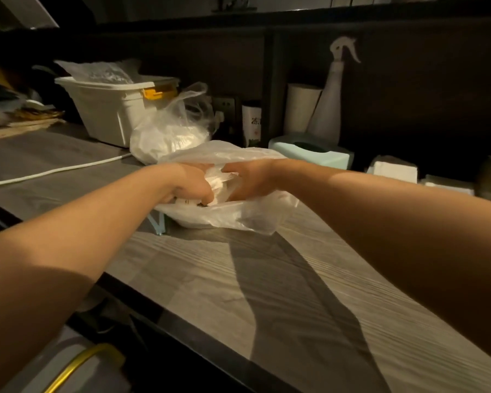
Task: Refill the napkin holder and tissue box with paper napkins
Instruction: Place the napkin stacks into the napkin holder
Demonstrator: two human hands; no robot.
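On the counter point(267, 279), both hands' fingers point(199, 191) clench the plastic bag point(238, 217).

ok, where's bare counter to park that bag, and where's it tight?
Free: the wide wood-grain counter in front of the plastic bag, between both forearms, and the strip left of it around the white cable. Crowded: the back edge, from white bin and tied bag to green tissue box, spray bottle and napkin stacks.

Spray bottle point(330, 106) beside paper roll point(301, 107)
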